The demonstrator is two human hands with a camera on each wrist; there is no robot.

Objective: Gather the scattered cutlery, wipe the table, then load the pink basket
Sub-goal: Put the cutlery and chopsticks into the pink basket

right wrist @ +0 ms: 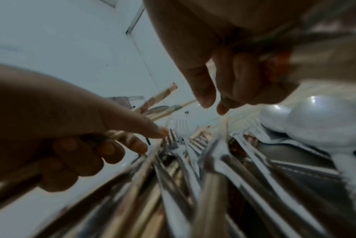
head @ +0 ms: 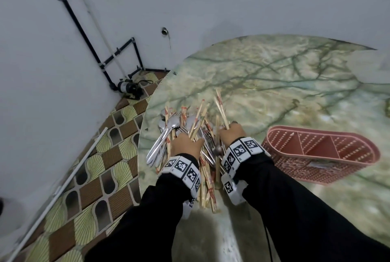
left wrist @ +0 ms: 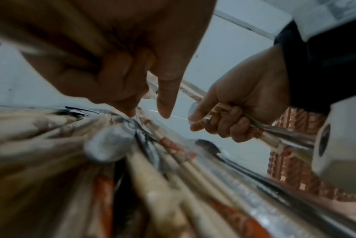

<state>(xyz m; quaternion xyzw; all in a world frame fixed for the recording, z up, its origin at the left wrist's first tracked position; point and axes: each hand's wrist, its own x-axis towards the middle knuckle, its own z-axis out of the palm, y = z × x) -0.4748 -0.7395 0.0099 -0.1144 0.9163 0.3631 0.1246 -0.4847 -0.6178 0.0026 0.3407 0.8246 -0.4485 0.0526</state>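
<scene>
I've got both hands buried in the cutlery heap (head: 187,135) at the near left rim of the marble table (head: 274,76). My right hand (head: 231,135) is fisted round a clutch of chopsticks (head: 220,105) with a metal handle caught in among them; my left hand (head: 185,145) has its fingers curled round more sticks, thumb pointing free.

Risk now, as I judge it: the spoons (head: 162,141) on the heap's left side hang right at the table's rim, and any tug on the tangled sticks could flick them onto the tiled floor (head: 101,166). The mixed bundle in my right fist could also shed that metal piece if I lift it.

The pink basket (head: 320,154) lies tipped on its side just right of my right wrist, compartments facing me and looking empty. It sits in the sweep path, so wiping means working round it. A pump (head: 127,86) sits on the floor at the far left wall.
</scene>
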